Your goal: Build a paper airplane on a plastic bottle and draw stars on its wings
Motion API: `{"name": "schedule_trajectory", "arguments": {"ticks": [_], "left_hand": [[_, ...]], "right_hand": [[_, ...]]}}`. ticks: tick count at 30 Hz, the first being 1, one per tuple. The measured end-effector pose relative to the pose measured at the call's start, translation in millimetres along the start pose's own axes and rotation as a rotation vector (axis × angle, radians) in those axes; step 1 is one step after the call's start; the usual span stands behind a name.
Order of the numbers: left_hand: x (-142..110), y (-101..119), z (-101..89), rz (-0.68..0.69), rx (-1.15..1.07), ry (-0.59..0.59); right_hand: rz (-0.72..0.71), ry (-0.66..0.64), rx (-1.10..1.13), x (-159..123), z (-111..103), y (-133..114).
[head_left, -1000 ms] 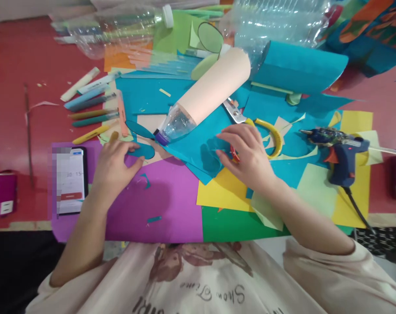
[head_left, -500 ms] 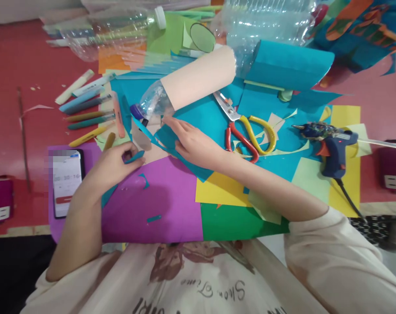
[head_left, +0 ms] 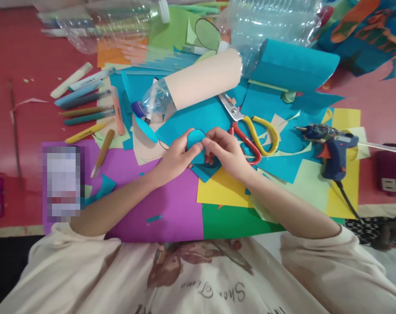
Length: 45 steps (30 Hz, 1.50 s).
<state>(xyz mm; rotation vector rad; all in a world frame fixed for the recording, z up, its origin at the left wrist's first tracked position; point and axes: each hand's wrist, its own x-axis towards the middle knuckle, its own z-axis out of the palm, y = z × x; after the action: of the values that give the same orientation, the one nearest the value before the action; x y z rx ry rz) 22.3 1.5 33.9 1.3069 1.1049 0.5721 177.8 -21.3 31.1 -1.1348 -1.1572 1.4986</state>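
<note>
Between my hands is a small rounded piece of blue paper (head_left: 195,138). My left hand (head_left: 178,157) is closed on its left side, thumb across the front. At its right edge my right hand (head_left: 224,150) pinches it with curled fingertips. Another blue paper cutout (head_left: 146,129) lies to the left, by the purple cap of a clear bottle (head_left: 156,102) wrapped in pale pink paper (head_left: 206,78). Scissors (head_left: 242,122) with red and yellow handles rest just beyond my right hand.
A glue gun (head_left: 333,146) lies on yellow paper at the right. A blue paper-wrapped bottle (head_left: 294,65) is at the back right. Several markers (head_left: 86,111) lie at the left, above a phone (head_left: 63,181). Purple paper (head_left: 171,196) spreads in front of me.
My hands have come together in front of me, with a blue paper piece now held between them. My left hand moved right from near the markers; my right hand left the bottle's neck.
</note>
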Motion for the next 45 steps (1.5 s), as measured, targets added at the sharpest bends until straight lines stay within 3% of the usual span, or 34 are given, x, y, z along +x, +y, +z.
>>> {"name": "schedule_trajectory", "arguments": {"ticks": [5, 10, 15, 21, 29, 45], "left_hand": [[-0.9, 0.3, -7.4, 0.157, -0.094, -0.085], [-0.9, -0.9, -9.9, 0.249, -0.07, 0.057], [0.8, -2.4, -8.7, 0.221, -0.079, 0.092], [-0.6, -1.1, -8.4, 0.166, -0.077, 0.007], [2.3, -0.9, -12.4, 0.231, -0.075, 0.075], [2.0, 1.2, -11.3, 0.2, -0.065, 0.051]], "right_hand": [[0.014, 0.012, 0.021, 0.5, -3.7, -1.8], [0.016, 0.055, 0.063, -1.4, -3.0, -1.4], [0.024, 0.013, -0.056, -1.6, -3.1, -1.4], [0.03, 0.116, -0.095, 2.2, -8.3, -3.0], [-0.013, -0.072, -0.192, 0.3, -6.0, -5.7], [0.036, -0.003, -0.18, 1.4, -9.0, -4.1]]}}
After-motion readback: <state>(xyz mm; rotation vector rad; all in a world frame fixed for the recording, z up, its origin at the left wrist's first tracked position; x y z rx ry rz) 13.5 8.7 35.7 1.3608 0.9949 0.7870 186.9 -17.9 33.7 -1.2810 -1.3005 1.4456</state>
